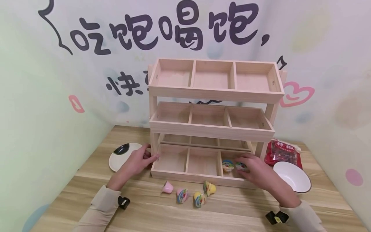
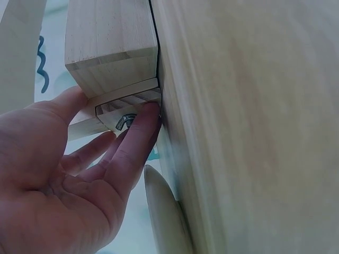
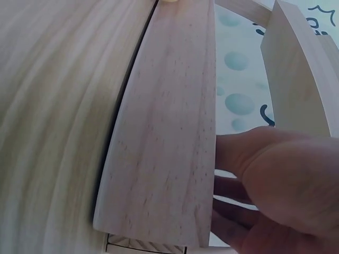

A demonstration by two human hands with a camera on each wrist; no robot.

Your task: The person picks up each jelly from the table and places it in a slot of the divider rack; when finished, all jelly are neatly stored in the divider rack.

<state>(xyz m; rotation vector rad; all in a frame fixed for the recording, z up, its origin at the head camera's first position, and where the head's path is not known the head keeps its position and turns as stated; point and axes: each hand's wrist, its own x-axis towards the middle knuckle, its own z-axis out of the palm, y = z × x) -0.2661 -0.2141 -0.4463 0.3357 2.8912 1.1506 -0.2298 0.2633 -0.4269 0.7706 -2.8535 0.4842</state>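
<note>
A three-tier wooden rack (image 1: 213,132) stands on the table, each tier divided into compartments. My left hand (image 2: 85,174) grips the left end of its bottom tier, thumb and fingers around the wood beside a metal fitting (image 2: 126,120). Inside the bottom right compartment, my right hand (image 1: 256,169) holds a jelly cup (image 1: 241,166) between thumb and fingers. Another jelly cup (image 1: 227,165) sits just left of it. The front board (image 3: 159,127) hides the right fingertips in the right wrist view. Several pink (image 1: 167,187) and yellow jelly cups (image 1: 210,188) lie before the rack.
At the left is a white plate (image 1: 116,162) with a black patch. A white bowl (image 1: 292,177) and a red food packet (image 1: 283,154) are to the rack's right. A printed cloth (image 1: 72,71) hangs behind the table.
</note>
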